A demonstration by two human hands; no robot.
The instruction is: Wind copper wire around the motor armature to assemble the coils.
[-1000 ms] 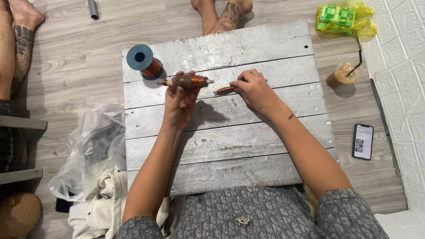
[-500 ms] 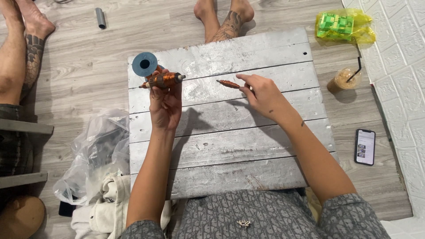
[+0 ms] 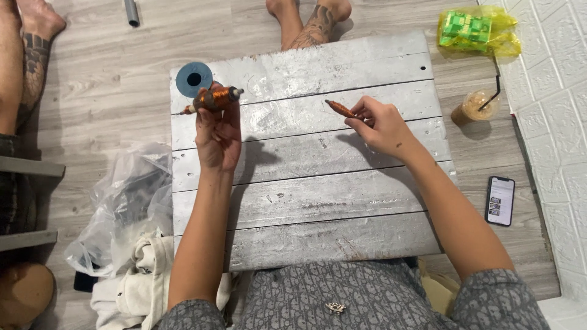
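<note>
— What has the person got in the left hand (image 3: 217, 137)?

— A copper-wound armature (image 3: 214, 98), a coil of bright copper wire on a metal shaft. The fingers are closed around it from below and it is raised off the board, shaft lying roughly level, one end pointing left and the other right. It sits just in front of a blue spool (image 3: 194, 78) that stands at the far left corner of the grey plank tabletop (image 3: 318, 183).

— And the right hand (image 3: 382, 125)?

— Pinched shut on a thin copper-coloured stick (image 3: 340, 109), something like a slim wound rod. Thumb and fingertips grip its near end, and the free end slants up and to the left over the second plank. I can't tell if the tip touches the wood.

— Are the two pieces touching each other?

— No, well apart. The armature is at the left edge of the tabletop, the stick near the middle, with bare planks between them.

— What else is about?

— On the floor to the right, an iced coffee cup (image 3: 474, 107) with a black straw, beside the white brick-pattern wall. Behind it lies a yellow bag of green packets (image 3: 478, 30). Nearer to us a phone (image 3: 500, 200) lies face up on the floorboards. On the left there is a crumpled clear plastic bag (image 3: 125, 201) with white cloth (image 3: 143, 269) beside it. Across the tabletop someone else's tattooed foot (image 3: 312, 24) rests on the floor, and another person's leg (image 3: 27, 61) shows at the far left.
</note>
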